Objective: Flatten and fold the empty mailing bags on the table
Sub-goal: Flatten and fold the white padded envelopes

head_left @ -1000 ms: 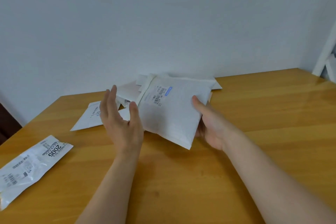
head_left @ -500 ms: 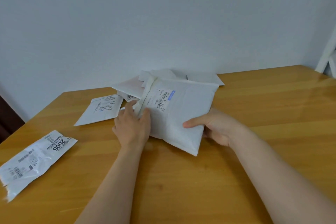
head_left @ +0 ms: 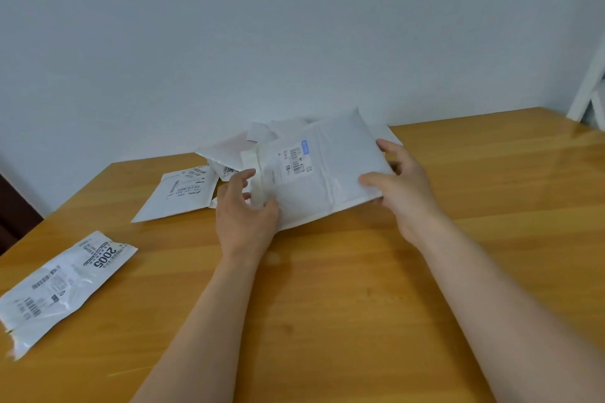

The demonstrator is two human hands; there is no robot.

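A crinkled bag with "2005" printed on it (head_left: 62, 281) lies flat on the wooden bench (head_left: 327, 321) at the lower left of the frame. In the middle, two bare hands hold up a white mailing bag (head_left: 322, 173). The left hand (head_left: 244, 216) pinches its left end, where a tape strip runs, between thumb and fingers. The right hand (head_left: 401, 188) grips the right edge, thumb on top. Left of them, a flat bag with a label (head_left: 178, 195) rests on the bench. Behind, more white bags (head_left: 235, 147) sit in a pile by the wall.
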